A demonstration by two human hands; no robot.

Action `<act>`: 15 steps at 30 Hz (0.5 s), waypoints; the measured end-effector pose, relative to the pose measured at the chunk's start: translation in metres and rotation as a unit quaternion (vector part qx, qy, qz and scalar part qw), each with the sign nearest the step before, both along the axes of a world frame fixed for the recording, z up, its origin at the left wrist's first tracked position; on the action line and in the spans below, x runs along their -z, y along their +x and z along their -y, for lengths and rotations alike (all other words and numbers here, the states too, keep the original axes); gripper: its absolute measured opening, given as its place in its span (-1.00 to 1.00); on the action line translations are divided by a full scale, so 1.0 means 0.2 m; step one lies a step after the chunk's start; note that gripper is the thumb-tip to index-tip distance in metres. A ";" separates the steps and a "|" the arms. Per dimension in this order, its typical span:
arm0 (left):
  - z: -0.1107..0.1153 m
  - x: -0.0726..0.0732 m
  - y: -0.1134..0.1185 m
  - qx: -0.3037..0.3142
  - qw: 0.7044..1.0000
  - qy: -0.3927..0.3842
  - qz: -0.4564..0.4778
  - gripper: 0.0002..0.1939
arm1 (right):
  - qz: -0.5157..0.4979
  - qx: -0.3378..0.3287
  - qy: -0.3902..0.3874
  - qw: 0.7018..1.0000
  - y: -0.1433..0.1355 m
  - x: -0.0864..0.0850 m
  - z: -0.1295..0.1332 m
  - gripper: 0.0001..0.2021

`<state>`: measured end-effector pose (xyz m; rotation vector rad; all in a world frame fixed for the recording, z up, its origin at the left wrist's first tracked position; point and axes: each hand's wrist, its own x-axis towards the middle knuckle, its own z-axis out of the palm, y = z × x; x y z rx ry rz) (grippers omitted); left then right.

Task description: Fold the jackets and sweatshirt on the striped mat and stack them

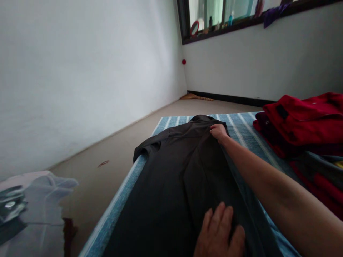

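A black long garment (171, 178), with a collar and a sleeve visible, is spread lengthwise over a blue-and-white striped bed cover (241, 125). Its left sleeve droops over the bed's edge. My right hand (218, 132) is closed on the cloth near the far right shoulder, beside the collar. Lower down, my left hand (220, 232) lies palm down on the front panel, fingers extended and thumb apart. A fold runs along the garment between its middle and right side.
Folded red clothes (308, 121) are stacked on the bed at right, with more dark and red clothing below. At lower left stands a whitish plastic bag (40, 210). A broom (198, 96) lies by the far wall, under a window ledge holding a small mirror (194, 28) and bottles.
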<state>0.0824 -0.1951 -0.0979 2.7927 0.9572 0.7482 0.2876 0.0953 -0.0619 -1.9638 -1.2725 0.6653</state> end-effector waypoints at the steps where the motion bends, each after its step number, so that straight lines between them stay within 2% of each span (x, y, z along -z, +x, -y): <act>1: 0.00 0.03 0.01 -0.016 0.996 0.090 0.004 -0.78 | 0.034 -0.006 0.002 0.999 -0.01 -0.02 0.01 -0.71; 2: -0.01 0.05 0.01 -0.023 0.988 0.155 0.003 -0.77 | 0.069 -0.013 0.006 0.998 -0.02 -0.03 0.03 -0.71; 3: 0.00 0.07 0.01 -0.025 0.982 0.185 -0.004 -0.76 | 0.103 -0.024 0.013 0.994 -0.04 -0.05 0.05 -0.70; 7: 0.01 0.08 0.00 -0.024 0.979 0.198 -0.035 -0.71 | 0.217 -0.118 0.060 0.967 -0.19 -0.08 0.18 -0.70; 10: 0.01 0.08 0.00 -0.035 0.977 0.206 -0.030 -0.71 | 0.274 -0.173 0.066 0.944 -0.27 -0.02 0.25 -0.61; 15: -0.03 0.12 0.02 -0.044 0.969 0.241 0.013 -0.77 | 0.329 -0.187 0.013 0.925 -0.26 0.08 0.25 -0.41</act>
